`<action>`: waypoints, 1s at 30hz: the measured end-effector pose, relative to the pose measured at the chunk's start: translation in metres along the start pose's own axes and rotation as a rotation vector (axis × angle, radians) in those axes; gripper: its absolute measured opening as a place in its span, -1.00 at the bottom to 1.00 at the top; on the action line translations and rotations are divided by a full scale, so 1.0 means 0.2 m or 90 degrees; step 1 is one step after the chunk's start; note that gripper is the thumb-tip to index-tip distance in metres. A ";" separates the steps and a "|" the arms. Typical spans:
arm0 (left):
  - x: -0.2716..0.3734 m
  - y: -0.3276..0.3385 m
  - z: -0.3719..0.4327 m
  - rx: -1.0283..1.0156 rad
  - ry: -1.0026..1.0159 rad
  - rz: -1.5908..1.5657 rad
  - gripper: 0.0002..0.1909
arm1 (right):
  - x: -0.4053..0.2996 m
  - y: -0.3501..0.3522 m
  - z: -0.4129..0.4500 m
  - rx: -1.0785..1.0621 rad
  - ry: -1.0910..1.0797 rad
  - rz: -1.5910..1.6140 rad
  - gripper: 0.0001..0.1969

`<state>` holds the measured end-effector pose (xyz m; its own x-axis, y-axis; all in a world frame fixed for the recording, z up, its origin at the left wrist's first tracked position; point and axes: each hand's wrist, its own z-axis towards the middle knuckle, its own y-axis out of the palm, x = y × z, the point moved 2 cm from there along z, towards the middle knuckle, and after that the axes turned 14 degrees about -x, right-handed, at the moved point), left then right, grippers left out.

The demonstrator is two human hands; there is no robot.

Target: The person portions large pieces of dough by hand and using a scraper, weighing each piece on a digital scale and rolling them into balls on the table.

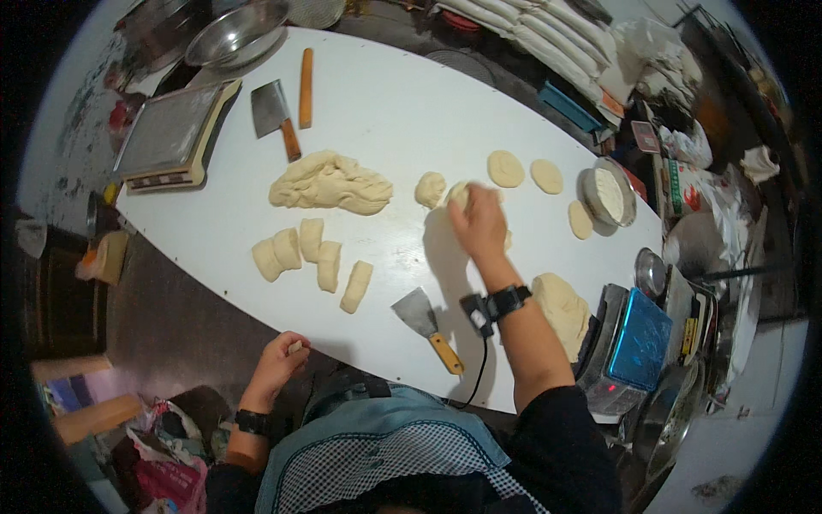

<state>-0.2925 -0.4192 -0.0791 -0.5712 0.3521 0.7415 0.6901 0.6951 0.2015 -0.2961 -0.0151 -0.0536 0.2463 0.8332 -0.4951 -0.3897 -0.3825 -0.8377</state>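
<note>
My right hand point(478, 218) is over a piece of dough point(457, 194), which it partly hides; more dough shows at its edge. Just left of it lies a rounded dough ball point(430, 189). My left hand point(287, 357), its fingers curled around a small pale bit, is off the table's near edge. A large dough mass point(331, 183) rests mid-table, with several cut dough pieces point(329, 266) nearer me. Flattened dough rounds point(506, 169) lie at the right, beside a metal bowl of flour point(608, 193). A wooden-handled scraper point(429, 327) lies near my right forearm.
On the white table point(385, 96) lie a cleaver point(273, 115) and a wooden rolling pin point(306, 88). A scale point(170, 138) stands at the far left, near a big metal bowl point(237, 35). Another dough mass point(562, 315) sits beside a blue-topped scale point(641, 340) at the right.
</note>
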 end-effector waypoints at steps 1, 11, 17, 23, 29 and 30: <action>0.02 0.00 0.00 0.009 -0.007 -0.009 -0.89 | 0.00 -0.01 0.09 0.035 -0.014 -0.021 -0.68; -0.02 -0.12 0.03 -0.029 -0.028 -0.071 -0.84 | -0.10 0.25 0.24 -0.074 -0.102 -0.019 -0.68; 0.10 -0.09 0.16 -0.043 0.027 -0.059 -0.86 | -0.58 0.45 -0.38 -0.397 -0.241 -0.134 -0.38; 0.17 0.09 0.23 -0.104 0.046 -0.034 -0.89 | -0.43 0.28 -0.58 -0.451 -0.097 0.045 -0.58; 0.16 0.34 0.31 -0.195 0.003 0.031 -0.92 | 0.08 -0.37 -0.88 -0.103 0.186 0.266 -0.57; 0.17 0.40 0.32 -0.213 0.006 0.028 -0.92 | 0.25 -0.47 -0.99 -0.015 0.217 0.202 -0.57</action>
<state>-0.2843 -0.3117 -0.0788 -0.5347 0.3706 0.7595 0.8223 0.4351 0.3667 -0.0705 -0.0162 -0.0461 0.3975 0.4968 -0.7715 -0.4738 -0.6090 -0.6362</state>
